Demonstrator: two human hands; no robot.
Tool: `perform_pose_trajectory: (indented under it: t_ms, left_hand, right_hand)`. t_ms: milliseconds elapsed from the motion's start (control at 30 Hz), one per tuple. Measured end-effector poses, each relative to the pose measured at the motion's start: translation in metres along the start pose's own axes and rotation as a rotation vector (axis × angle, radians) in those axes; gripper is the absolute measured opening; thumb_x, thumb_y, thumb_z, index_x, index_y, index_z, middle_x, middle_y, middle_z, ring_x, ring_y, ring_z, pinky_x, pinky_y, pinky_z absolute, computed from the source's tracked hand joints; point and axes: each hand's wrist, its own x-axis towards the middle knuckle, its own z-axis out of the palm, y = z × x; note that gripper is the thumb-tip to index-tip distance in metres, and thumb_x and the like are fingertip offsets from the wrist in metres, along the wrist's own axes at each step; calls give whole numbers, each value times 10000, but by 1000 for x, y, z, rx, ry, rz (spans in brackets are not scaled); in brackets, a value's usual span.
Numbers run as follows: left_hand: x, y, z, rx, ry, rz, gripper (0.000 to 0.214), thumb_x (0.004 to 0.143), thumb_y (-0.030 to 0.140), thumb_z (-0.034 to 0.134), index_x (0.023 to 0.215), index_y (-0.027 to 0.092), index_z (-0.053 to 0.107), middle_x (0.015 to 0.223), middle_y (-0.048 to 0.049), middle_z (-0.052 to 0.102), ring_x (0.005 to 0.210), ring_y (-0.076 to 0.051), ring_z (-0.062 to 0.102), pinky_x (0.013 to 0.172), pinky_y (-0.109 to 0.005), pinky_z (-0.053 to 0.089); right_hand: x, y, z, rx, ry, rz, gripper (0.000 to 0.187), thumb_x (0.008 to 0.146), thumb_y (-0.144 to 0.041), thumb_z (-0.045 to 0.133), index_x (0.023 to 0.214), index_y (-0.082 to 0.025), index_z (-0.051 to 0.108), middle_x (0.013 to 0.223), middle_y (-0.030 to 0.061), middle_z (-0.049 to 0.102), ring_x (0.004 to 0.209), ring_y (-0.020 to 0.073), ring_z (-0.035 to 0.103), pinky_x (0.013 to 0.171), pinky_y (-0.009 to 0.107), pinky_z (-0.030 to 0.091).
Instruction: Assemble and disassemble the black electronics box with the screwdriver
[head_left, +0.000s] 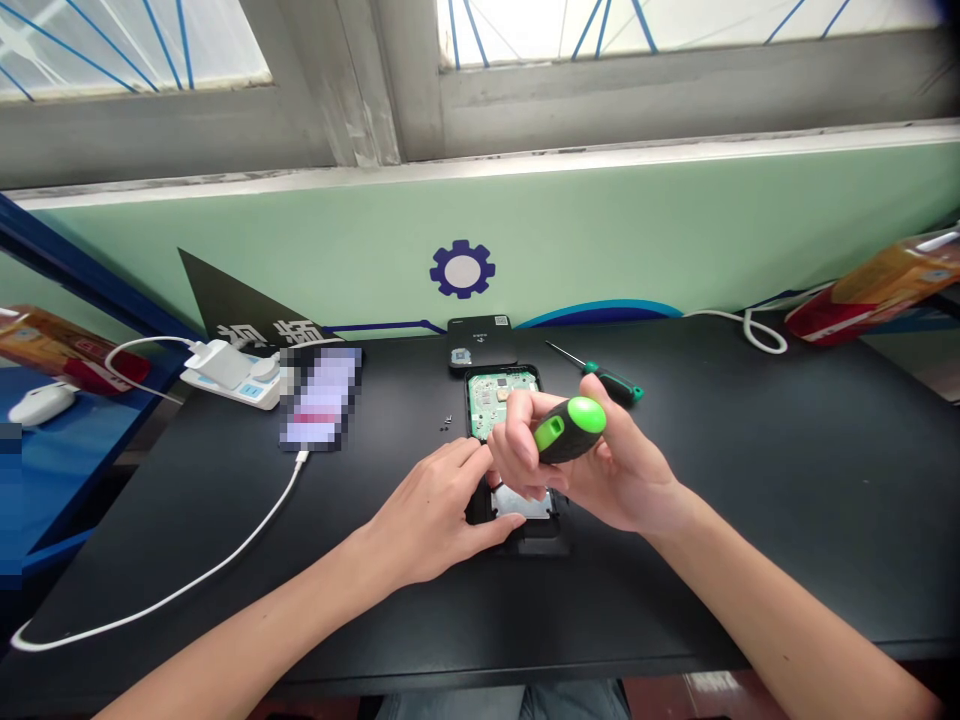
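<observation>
My right hand (592,455) is closed around a screwdriver (574,428) with a black and bright green handle. Its tip is hidden behind my fingers, over an opened black device. Fingers and thumb of my left hand (450,500) grip the near black casing (551,528), which has a silvery metal plate (525,503) inside. Just beyond lies a black frame with a green circuit board (487,395), partly covered by my right hand. A flat black cover (481,343) with labels rests behind it. Several tiny screws (447,422) lie left of the board.
A second screwdriver (600,373), green and black, lies behind my right hand. On the left are a phone (322,400) with a white cable (247,545) and a white power strip (240,378). The black desk (787,500) meets a green wall (600,240).
</observation>
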Motion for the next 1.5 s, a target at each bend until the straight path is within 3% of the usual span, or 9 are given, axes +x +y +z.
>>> perform_pose_trajectory:
  t_ms: [900, 1500]
  left_hand:
    - [0, 2, -1, 14, -4, -11, 261, 1047, 439, 813, 1231, 259, 772, 1144, -75, 780, 1020, -278, 756, 869, -380, 660]
    - [0, 2, -1, 21, -4, -15, 251, 1039, 429, 825, 1220, 260, 778, 1145, -75, 784, 1065, -295, 764, 917, -403, 667]
  right_hand:
    - [-1, 3, -2, -24, -54, -23, 737, 1189, -761, 180, 1004, -213, 637, 727, -33, 407, 668, 206, 389, 738, 382, 419]
    - [0, 0, 0, -1, -43, 6, 718, 1186, -768, 232, 997, -206, 637, 739, -34, 404, 669, 197, 366, 721, 362, 402]
